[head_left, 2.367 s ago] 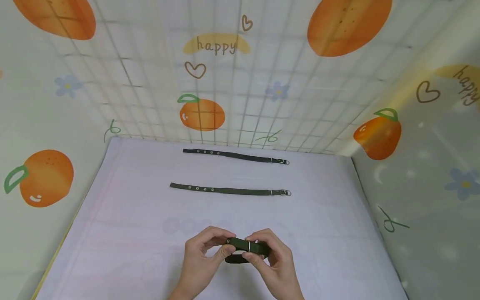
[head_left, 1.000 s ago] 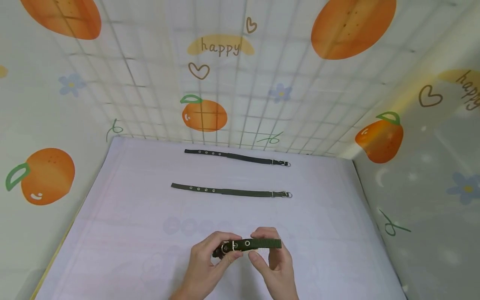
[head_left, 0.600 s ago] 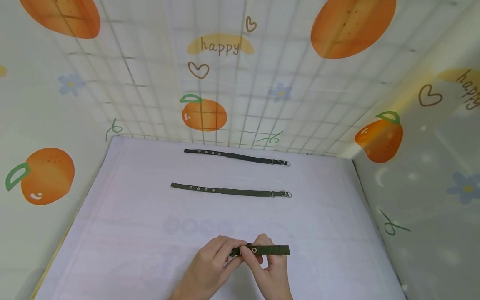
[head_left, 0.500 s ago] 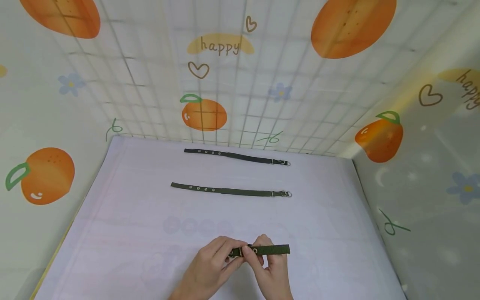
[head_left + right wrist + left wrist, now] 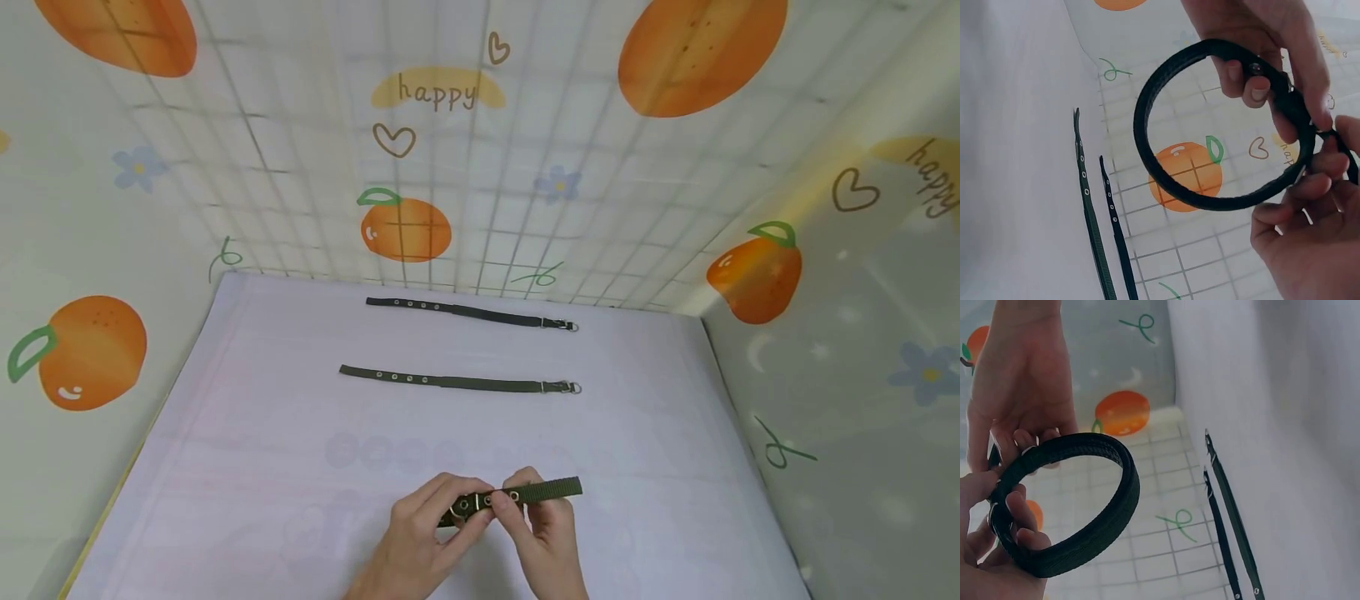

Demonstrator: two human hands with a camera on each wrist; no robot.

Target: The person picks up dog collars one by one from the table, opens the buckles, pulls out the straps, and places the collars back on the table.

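Observation:
Both hands hold a dark green webbing dog collar (image 5: 555,489), bent into a loop with its tail sticking out to the right. My left hand (image 5: 427,525) grips the collar at its metal buckle and ring, thumb below and fingers above. The right hand (image 5: 542,533) pinches the strap just right of the buckle, its thumb beside the metal eyelets. Seen from the left wrist, the collar's loop (image 5: 1125,500) hangs round and open between the hands. The right wrist view shows the same loop (image 5: 1144,125), with the tail passing out beyond the fingers.
A green collar (image 5: 480,383) lies straight across the white table (image 5: 262,467), buckle to the right. Behind it a black collar (image 5: 487,314) lies nearly parallel. A curtain-like wall (image 5: 300,208) printed with oranges rises behind the table, with printed walls at both sides.
The collar has been turned, and its tail now points right, tilted slightly up. Since half a second ago, the buckle and eyelets show more beside the right thumb. Both collars on the table stay put.

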